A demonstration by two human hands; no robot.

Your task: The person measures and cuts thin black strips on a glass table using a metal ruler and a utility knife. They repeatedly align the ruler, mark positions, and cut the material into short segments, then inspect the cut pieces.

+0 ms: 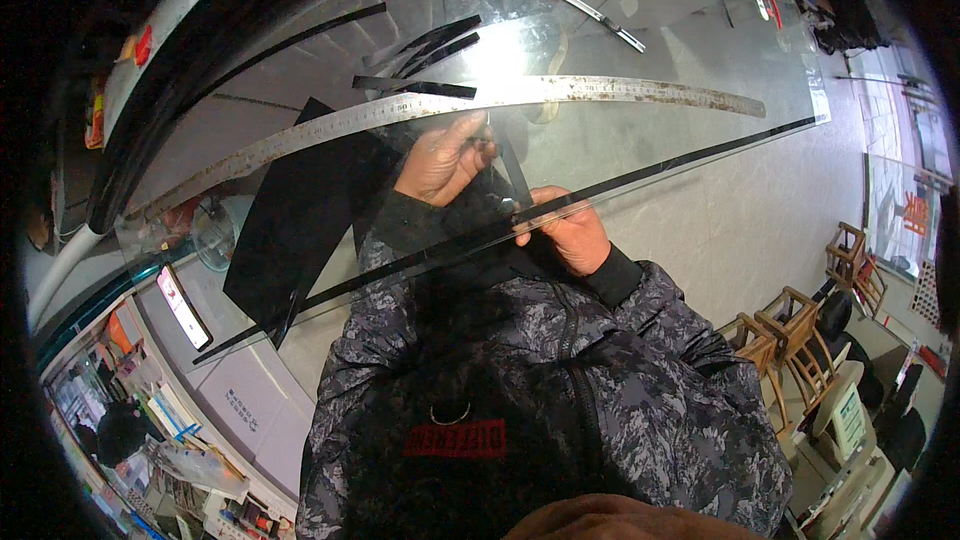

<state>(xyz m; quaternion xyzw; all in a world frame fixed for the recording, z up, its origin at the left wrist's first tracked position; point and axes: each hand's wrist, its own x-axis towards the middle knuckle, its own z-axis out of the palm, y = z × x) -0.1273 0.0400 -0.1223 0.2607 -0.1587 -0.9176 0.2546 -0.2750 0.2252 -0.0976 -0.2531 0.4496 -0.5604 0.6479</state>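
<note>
While a ruler (pixel 515 93) lies beyond, hands (pixel 440 162) (pixel 568 232) pinch a strip (pixel 513 165).

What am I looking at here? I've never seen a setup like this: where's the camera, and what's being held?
There is no machine: a person in a grey-and-black patterned jacket works bare-handed. The one picture comes from a wide fisheye camera worn on the head, looking down, so straight edges bend. The left hand and the right hand appear to pinch a narrow, dark, flat strip between them. On the clear glass surface lie a long, stained metal ruler, a slim silver-and-black knife and loose black strips.
</note>
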